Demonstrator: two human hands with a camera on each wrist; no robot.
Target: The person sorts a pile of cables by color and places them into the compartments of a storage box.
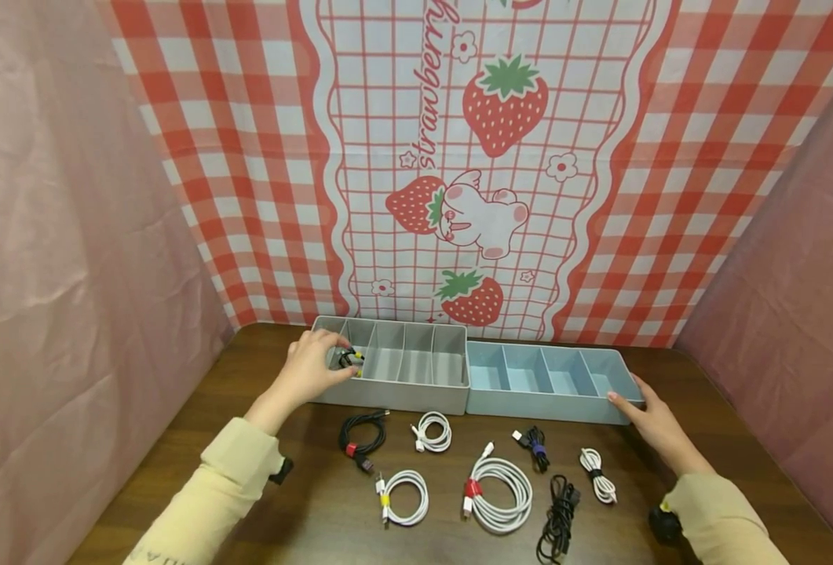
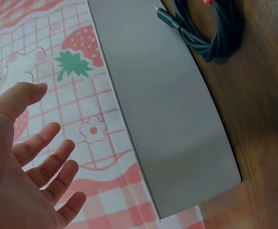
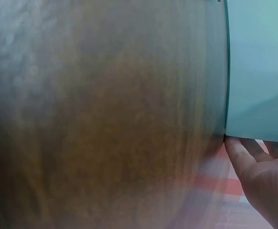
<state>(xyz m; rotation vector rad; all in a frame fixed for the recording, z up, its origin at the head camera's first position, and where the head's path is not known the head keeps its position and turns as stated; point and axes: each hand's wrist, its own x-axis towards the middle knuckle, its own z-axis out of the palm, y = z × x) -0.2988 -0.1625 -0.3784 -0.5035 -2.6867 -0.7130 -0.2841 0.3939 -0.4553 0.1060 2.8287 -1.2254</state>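
My left hand (image 1: 310, 365) is over the leftmost part of the grey divided box (image 1: 395, 396), thumb and fingers apart. Between its fingertips in the head view shows a black cable (image 1: 349, 360) with a yellow tie. The left wrist view has the fingers spread loosely above the rim with nothing between them. At the right end of the light-blue divided box (image 1: 543, 404), my right hand (image 1: 659, 424) holds the corner. Its thumb lies over the front rim and its fingers against the end wall; the right wrist view does not show the thumb.
In front of the boxes lie coiled cables: a black one with a red tie (image 1: 362, 435), a small white coil (image 1: 432, 433), a yellow-tied white cable (image 1: 405, 498), a large red-tied white cable (image 1: 508, 494), and several smaller bundles (image 1: 560, 514). A checked cloth (image 1: 268, 275) hangs behind.
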